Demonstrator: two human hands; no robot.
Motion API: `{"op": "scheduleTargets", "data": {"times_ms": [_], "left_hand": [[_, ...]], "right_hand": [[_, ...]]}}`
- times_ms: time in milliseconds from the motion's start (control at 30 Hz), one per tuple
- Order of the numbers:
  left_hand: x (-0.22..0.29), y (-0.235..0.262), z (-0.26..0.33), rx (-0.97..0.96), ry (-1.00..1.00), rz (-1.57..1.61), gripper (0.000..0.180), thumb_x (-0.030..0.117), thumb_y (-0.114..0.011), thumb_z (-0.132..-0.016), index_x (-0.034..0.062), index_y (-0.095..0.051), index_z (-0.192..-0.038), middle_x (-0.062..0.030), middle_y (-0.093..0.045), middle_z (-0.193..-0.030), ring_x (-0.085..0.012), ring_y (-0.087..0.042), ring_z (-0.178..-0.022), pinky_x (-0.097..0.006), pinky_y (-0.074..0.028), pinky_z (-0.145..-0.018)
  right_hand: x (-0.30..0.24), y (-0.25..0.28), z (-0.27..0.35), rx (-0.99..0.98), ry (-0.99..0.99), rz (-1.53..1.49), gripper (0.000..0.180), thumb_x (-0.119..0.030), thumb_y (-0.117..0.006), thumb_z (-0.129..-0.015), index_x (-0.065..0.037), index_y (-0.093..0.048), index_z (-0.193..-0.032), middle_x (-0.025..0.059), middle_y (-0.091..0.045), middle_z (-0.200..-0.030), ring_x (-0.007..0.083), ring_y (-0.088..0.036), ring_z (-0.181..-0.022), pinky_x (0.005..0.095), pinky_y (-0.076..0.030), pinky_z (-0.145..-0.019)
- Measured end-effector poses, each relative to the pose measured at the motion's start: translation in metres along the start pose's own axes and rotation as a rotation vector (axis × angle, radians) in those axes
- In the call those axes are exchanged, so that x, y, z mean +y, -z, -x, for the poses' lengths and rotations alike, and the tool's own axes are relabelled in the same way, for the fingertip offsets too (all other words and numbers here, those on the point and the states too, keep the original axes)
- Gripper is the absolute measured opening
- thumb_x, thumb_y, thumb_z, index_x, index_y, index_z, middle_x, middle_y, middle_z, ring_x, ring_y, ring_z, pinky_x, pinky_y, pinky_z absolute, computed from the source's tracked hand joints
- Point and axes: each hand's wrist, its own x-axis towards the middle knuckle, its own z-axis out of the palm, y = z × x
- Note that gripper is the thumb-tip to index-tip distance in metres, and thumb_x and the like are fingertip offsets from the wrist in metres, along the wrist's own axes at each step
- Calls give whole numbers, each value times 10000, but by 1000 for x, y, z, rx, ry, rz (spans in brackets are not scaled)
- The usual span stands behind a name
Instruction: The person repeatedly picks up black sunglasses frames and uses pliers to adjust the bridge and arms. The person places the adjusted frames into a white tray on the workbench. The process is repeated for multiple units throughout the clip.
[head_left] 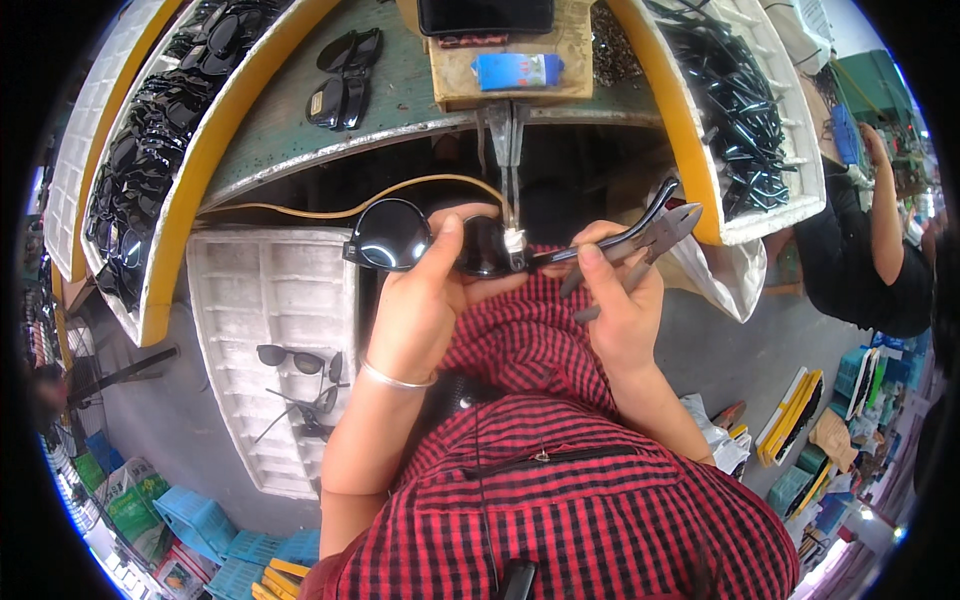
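Note:
My left hand is closed on a pair of dark sunglasses, thumb and fingers pinching them between the two round lenses. The right-hand lens sits against the pale tip of a narrow metal fixture that hangs from the bench edge. My right hand is closed round grey cutting pliers, their jaws pointing up and right. Its thumb and fingers also grip a black temple arm, which runs from the hinge corner of the frame and passes along the pliers. The hinge itself is partly hidden by the fixture tip.
Left, a white tray holds a few sunglasses; yellow-edged bins hold many frames. Another bin at right holds loose temple arms. A blue box lies on the bench block. A co-worker's arm shows far right.

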Motion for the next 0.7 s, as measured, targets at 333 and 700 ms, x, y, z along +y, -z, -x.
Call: {"op": "scheduleTargets", "data": {"times_ms": [333,700], "left_hand": [[-1,1,0,-15,-10,10,394,273,-425,-1027,-49,-543,-1221,-143,-631,-1080,-254,-648,-1006,-447,-589,-840],[-3,2,0,-20,-18,-16,390,269,-411,-1032,-42,-536,-1232,-142,-630,-1097,-255,-647,-1017,-449,-580,-853]], "right_hand": [[0,2,1,7,-6,-21,158,-75,-607,-945,8,-589,-1079,74,-618,-953,158,-652,-827,293,-537,-783],[3,4,2,-20,44,-23,157,-72,-600,-949,8,-587,-1084,83,-626,-964,159,-651,-845,302,-542,-793]]}}
